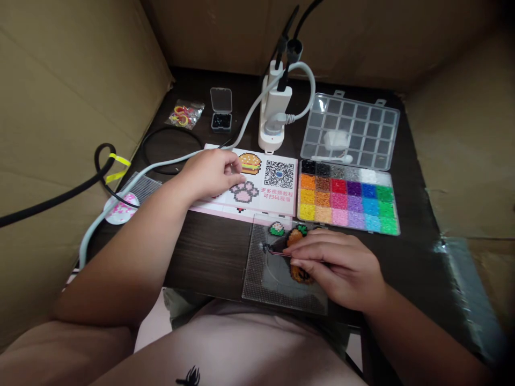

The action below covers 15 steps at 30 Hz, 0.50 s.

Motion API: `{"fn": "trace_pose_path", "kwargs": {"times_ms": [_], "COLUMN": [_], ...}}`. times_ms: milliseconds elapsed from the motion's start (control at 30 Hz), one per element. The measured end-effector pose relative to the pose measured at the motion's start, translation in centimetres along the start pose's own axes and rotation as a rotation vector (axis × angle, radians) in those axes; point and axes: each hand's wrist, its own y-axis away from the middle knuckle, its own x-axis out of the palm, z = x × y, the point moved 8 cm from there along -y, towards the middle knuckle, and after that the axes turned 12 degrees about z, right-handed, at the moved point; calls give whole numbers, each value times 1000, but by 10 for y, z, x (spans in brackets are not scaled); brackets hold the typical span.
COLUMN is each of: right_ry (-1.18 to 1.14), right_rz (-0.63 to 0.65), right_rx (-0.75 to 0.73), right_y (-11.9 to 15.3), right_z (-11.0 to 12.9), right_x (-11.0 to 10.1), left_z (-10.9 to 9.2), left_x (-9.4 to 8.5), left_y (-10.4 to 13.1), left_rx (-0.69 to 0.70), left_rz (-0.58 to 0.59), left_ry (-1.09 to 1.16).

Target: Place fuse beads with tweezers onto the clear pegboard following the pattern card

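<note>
My right hand (341, 265) is closed around thin pinkish tweezers (277, 253), whose tip points left. The tip is at a small cluster of dark beads (266, 247) on a clear pegboard (261, 289). Also on the board are a green-and-pale bead figure (277, 229) and orange-brown bead figures (301, 275), partly hidden by my right hand. My left hand (213, 174) rests on a printed pattern sheet (279, 206), fingers loosely bent and a little apart, beside the pink paw picture (244, 192). I see nothing held in it.
A sorted bead box (348, 197) with its clear lid (350, 128) lies open at right. A white power strip (271, 118) with cables stands behind the sheet. Further left are a small box of black beads (221, 122), a plastic bag (185, 114) and a dish of pink beads (120, 209). Cardboard walls surround the table.
</note>
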Motion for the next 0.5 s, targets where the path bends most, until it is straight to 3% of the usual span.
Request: {"fn": "trace_pose_path", "kwargs": {"times_ms": [500], "right_ry": [17], "right_rz": [10], "right_rx": [4], "right_y": [1], "right_z": [0], "right_x": [0], "left_z": [1], "left_x": [1], "left_y": [-1], "left_rx": [-7], "left_rz": [3], "left_ry": [-3]}}
